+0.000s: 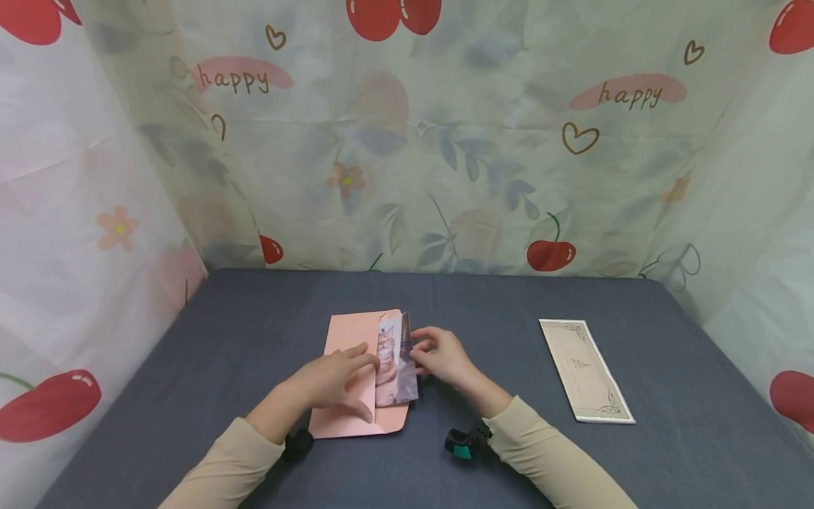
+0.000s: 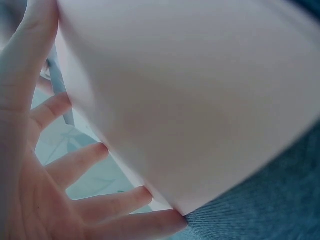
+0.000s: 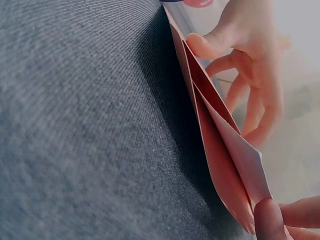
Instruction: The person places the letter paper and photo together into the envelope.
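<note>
left hand [image 1: 337, 378] spread on envelope [image 1: 352, 332] | right hand [image 1: 446, 359] pinches photo [image 1: 405, 373] | risk: photo may crease if envelope snags it

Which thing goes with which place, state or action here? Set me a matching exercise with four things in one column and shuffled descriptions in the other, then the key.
Things:
1. Left hand
2. Right hand
3. Pink envelope
4. Cream card

Descriptions:
A. Lies apart from the others, toward the right side of the dark tabletop
B. Pinches the outer edge of the printed card
C. Has its opening spread, with a card partly inside
D. Touches the edge of an opening, beneath a pale sleeve

Right pairs: 1-D; 2-B; 3-C; 4-A
</note>
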